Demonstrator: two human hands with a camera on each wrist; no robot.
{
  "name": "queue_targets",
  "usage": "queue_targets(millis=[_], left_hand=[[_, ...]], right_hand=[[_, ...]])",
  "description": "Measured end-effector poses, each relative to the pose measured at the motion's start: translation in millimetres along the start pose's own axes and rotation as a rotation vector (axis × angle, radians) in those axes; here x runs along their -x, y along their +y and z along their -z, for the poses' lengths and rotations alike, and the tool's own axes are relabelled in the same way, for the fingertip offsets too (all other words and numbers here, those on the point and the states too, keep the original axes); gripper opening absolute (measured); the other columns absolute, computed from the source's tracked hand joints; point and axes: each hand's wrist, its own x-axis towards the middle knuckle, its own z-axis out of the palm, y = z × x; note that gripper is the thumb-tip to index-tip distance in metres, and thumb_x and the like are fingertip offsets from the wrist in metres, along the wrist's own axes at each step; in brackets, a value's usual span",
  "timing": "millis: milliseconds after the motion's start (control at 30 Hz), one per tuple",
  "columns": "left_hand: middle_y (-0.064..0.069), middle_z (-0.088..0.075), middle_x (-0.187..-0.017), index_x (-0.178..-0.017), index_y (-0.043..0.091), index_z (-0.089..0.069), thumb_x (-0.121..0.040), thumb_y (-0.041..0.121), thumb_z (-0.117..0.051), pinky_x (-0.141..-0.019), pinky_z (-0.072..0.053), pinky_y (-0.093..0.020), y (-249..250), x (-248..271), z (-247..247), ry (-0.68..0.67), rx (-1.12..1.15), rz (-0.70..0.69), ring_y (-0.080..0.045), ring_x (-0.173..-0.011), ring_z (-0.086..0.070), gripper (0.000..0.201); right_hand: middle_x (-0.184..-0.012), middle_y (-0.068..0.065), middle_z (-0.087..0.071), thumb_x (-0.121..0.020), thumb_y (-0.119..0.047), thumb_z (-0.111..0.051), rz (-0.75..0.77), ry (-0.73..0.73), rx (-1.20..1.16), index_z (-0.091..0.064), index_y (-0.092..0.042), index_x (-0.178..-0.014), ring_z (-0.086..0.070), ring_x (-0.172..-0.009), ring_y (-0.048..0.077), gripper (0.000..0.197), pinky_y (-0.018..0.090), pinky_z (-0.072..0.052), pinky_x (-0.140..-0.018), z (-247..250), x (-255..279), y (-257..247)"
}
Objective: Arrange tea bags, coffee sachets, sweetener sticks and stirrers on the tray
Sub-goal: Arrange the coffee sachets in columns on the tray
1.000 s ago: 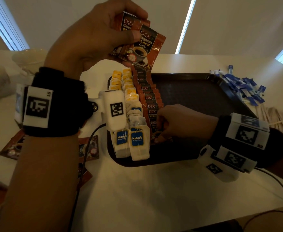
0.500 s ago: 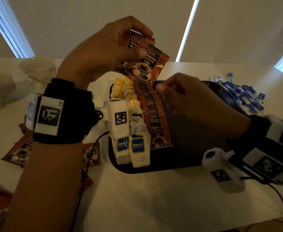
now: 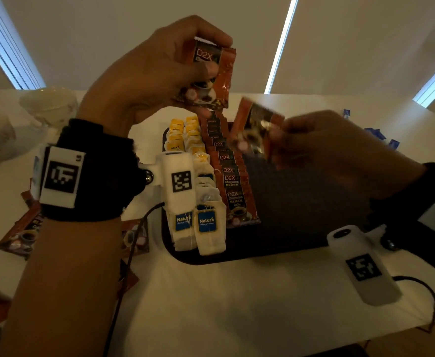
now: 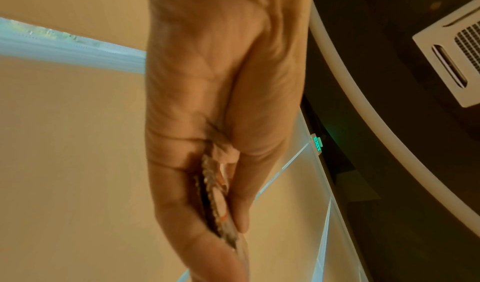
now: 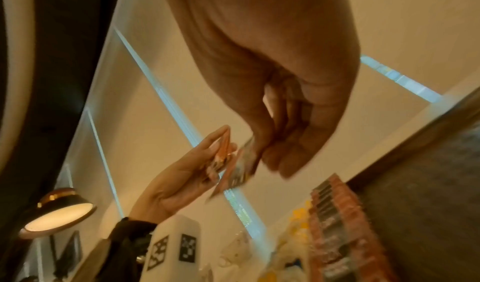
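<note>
left grip: left hand (image 3: 144, 81) raised above the tray's far end, fingers and thumb clamped on a small stack of coffee sachets (image 3: 208, 76); left wrist view shows the stack's serrated edges (image 4: 215, 200) pressed between thumb and fingers
right grip: right hand (image 3: 334, 155) over the tray, pinching a single coffee sachet (image 3: 256, 130), blurred, tilted, just below the left hand's stack, apart from it
tray: dark tray (image 3: 301, 228) on the desk; right part bare
coffee row: sachets (image 3: 233, 181) overlapped in one column down the tray, just right of the tea bags
tea bags: two columns (image 3: 198, 191) at the tray's left edge, yellow tags far, blue tags near
loose sachets: more coffee sachets (image 3: 23, 235) on the desk left of the tray, partly behind the left forearm
sweetener: blue sticks (image 3: 386, 137) on the desk beyond the right hand, mostly hidden
desk: white desk (image 3: 237, 305); pale cups (image 3: 49, 104) at far left
room: cream walls, narrow strips of window light (image 3: 280, 45); pendant lamp (image 5: 57, 214) in right wrist view; ceiling vent (image 4: 451, 48) and green exit sign (image 4: 317, 144) in left wrist view
</note>
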Motion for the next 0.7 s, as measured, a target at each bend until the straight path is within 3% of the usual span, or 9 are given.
queue_targets(millis=[100, 200, 400, 533, 700], left_hand=[[-0.005, -0.06, -0.117, -0.127, 0.025, -0.05, -0.093, 0.01, -0.054, -0.059, -0.057, -0.027, -1.7, -0.7, 4.5, 0.071, -0.018, 0.023, -0.008, -0.067, -0.065, 0.037], [-0.004, -0.061, -0.116, -0.13, 0.023, -0.047, -0.09, 0.011, -0.058, -0.056, -0.056, -0.025, -1.8, -1.2, 5.9, 0.105, -0.007, 0.043, -0.01, -0.069, -0.069, 0.043], [-0.004, -0.061, -0.115, -0.125, 0.02, -0.049, -0.088, 0.013, -0.061, -0.055, -0.056, -0.025, -1.3, -0.8, 7.3, 0.122, -0.012, 0.049, -0.014, -0.073, -0.07, 0.04], [0.0, -0.062, -0.107, -0.127, 0.018, -0.049, -0.088, 0.013, -0.061, -0.054, -0.055, -0.023, -1.2, -0.5, 6.9, 0.13, -0.031, 0.043, -0.007, -0.064, -0.067, 0.041], [0.002, -0.062, -0.109, -0.126, 0.018, -0.049, -0.088, 0.013, -0.06, -0.054, -0.055, -0.022, -1.1, 0.1, 6.6, 0.119, -0.046, 0.038, -0.012, -0.073, -0.069, 0.039]], right_hand=[[-0.076, -0.006, -0.068, -0.088, -0.023, -0.055, -0.177, -0.249, 0.346, -0.065, -0.02, -0.084, -0.064, -0.063, 0.001, 0.011, 0.009, -0.047, -0.052, 2.7, 5.1, 14.9], [-0.088, 0.002, -0.068, -0.089, -0.025, -0.056, -0.287, -0.384, 0.532, -0.064, -0.018, -0.089, -0.063, -0.072, 0.007, 0.01, 0.015, -0.05, -0.06, -9.7, 3.0, 33.0], [-0.069, -0.002, -0.064, -0.089, -0.025, -0.061, -0.325, -0.377, 0.542, -0.067, -0.012, -0.083, -0.06, -0.059, 0.003, 0.015, 0.013, -0.048, -0.052, -30.5, -9.5, 44.1], [-0.074, 0.002, -0.069, -0.089, -0.024, -0.061, -0.328, -0.357, 0.53, -0.067, -0.01, -0.08, -0.063, -0.06, 0.005, 0.018, 0.016, -0.051, -0.055, -33.0, -14.6, 46.2], [-0.077, 0.003, -0.07, -0.09, -0.025, -0.06, -0.327, -0.356, 0.531, -0.069, -0.007, -0.085, -0.064, -0.061, 0.005, 0.021, 0.015, -0.051, -0.053, -35.6, -15.0, 47.7]])
